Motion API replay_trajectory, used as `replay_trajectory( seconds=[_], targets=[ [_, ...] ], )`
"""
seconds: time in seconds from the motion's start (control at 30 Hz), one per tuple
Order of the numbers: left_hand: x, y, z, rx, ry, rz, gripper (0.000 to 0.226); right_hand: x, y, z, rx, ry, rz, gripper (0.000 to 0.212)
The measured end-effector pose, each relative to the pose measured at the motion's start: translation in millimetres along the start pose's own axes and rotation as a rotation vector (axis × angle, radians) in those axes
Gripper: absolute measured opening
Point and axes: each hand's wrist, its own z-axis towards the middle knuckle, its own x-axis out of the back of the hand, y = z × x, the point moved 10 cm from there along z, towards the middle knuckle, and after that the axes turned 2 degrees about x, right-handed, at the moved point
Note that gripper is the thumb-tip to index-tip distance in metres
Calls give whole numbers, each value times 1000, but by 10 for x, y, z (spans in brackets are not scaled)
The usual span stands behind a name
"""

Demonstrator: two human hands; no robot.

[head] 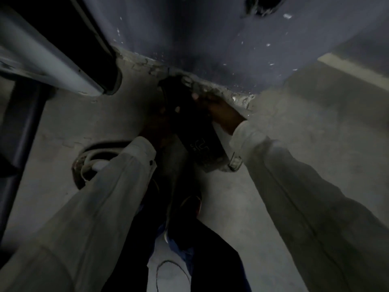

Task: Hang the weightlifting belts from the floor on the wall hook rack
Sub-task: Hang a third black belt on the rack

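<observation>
A black weightlifting belt [197,131] with pale lettering and a metal buckle [234,162] at its near end is held up over the floor, close to the foot of the dark blue wall. My left hand [157,121] grips its left edge, fingers curled round it. My right hand [219,110] holds the right edge near the far end, thumb on top. Another belt [88,161], coiled and pale-edged, lies on the floor to the left, partly hidden by my left sleeve. No hook rack is in view.
The dark blue wall [200,39] with chipped paint meets the grey concrete floor [263,207] straight ahead. A pale metal bar and dark frame of a machine [52,60] slant across the upper left. My legs and shoes [185,218] stand below the belt.
</observation>
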Motion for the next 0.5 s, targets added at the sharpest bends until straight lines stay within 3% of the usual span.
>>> replay_trajectory(
  seconds=[0.1,0.2,0.3,0.4,0.5],
  targets=[
    [-257,423,-586,-28,-130,43,32,103,-584,-376,55,132,3,12],
    [-217,967,-1046,62,-134,-195,32,180,-1000,-860,84,167,-159,26],
    [20,1572,-1362,137,57,-404,49,133,-1354,-1502,104,106,-138,29],
    [77,2274,-1805,127,112,-238,28,48,-1544,-2062,97,-31,-178,20],
    [16,2902,-2285,80,118,-63,14,79,-1815,-2519,42,-68,-38,15]
  ],
)
